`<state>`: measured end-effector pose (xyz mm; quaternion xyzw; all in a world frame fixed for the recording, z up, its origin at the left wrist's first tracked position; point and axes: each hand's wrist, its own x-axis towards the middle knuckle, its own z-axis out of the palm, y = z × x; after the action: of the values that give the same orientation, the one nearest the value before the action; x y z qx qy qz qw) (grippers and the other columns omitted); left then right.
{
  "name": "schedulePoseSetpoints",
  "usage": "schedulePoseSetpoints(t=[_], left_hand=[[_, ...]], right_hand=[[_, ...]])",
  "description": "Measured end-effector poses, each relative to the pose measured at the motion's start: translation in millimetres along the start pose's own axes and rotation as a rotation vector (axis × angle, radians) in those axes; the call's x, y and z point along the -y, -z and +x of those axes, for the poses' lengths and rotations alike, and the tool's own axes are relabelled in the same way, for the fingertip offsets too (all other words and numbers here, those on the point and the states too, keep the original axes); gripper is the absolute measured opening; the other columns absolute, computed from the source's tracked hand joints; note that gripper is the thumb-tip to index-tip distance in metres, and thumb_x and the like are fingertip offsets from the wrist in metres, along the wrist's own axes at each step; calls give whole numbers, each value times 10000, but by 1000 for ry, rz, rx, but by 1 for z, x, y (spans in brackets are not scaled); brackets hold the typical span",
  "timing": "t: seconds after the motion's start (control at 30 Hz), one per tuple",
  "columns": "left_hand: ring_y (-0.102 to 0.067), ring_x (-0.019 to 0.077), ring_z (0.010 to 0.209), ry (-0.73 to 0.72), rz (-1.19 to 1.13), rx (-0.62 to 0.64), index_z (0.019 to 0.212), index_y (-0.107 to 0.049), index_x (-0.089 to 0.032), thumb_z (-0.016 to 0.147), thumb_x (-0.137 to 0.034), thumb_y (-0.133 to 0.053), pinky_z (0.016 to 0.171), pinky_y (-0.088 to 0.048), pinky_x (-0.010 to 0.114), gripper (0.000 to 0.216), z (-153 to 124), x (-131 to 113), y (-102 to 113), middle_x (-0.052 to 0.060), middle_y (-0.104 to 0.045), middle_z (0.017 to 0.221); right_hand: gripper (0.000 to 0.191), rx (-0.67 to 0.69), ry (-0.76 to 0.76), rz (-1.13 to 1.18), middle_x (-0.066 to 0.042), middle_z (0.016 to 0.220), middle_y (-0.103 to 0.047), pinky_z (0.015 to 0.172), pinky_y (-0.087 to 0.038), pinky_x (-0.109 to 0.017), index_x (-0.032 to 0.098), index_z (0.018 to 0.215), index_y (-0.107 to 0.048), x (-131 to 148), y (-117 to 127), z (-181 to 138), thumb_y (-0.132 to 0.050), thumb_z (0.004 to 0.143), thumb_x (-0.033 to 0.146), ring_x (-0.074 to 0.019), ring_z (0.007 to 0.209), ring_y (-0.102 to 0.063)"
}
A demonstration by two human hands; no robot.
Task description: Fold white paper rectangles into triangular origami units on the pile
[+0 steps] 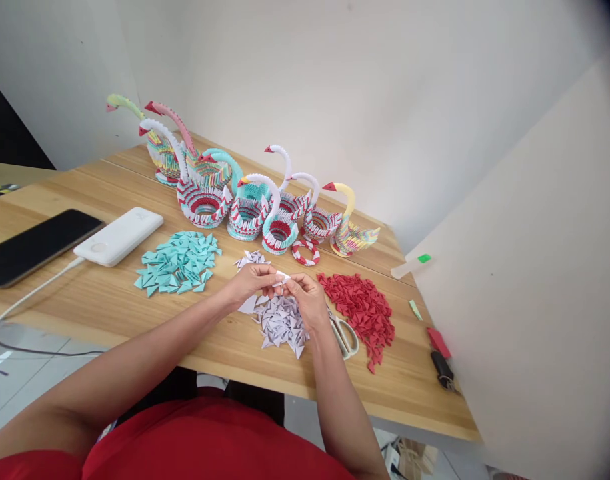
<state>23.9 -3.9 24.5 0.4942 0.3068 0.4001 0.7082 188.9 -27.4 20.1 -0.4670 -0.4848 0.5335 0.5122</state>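
Between my two hands is a small white piece of paper [281, 279], pinched at both sides. My left hand [255, 280] grips its left end, fingers closed. On its right end, my right hand [307, 293] presses with thumb and fingers. Just below them lies a pile of folded white paper triangles [282, 327], with a smaller white pile [252, 259] behind my left hand. Scissors [345, 337] rest beside my right wrist, their blades partly hidden by it. A heap of folded red paper triangles [362, 310] spreads to the right.
Folded turquoise triangles [177, 263] lie left, near a white power bank [119, 237] with a cable and a black phone [39, 243]. Several paper swans [205, 200] stand along the back, a red-and-white ring [305, 253] before them. Keys [442, 370] sit at the right edge.
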Motion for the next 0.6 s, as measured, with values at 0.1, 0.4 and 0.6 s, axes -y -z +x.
schedulePoseSetpoints(t=[0.1, 0.4, 0.6], left_hand=[[-531, 83, 516, -11, 44, -22, 658, -603, -108, 734, -379, -664, 517, -396, 204, 288, 0, -1, 0, 36, -644, 642], [-501, 91, 494, -69, 298, -161, 616, -578, -123, 765, -380, -600, 478, -369, 198, 298, 2, 3, -1, 23, -599, 569], [-510, 91, 503, -49, 55, -105, 612, -565, -124, 751, -376, -637, 538, -419, 222, 296, 3, 1, 7, 18, -588, 570]], right_hand=[[197, -6, 2, -27, 13, 625, -642, 610, -457, -244, 177, 773, -660, 1, 0, 0, -725, 688, 342, -111, 580, -563], [189, -52, 99, -371, 34, 596, -591, 548, -429, -231, 181, 721, -594, 0, -2, -1, -620, 770, 361, -113, 542, -532], [209, -110, 376, -606, -37, 860, -702, 758, -502, -308, 203, 1012, -630, 7, 3, -4, -568, 842, 308, -173, 787, -653]])
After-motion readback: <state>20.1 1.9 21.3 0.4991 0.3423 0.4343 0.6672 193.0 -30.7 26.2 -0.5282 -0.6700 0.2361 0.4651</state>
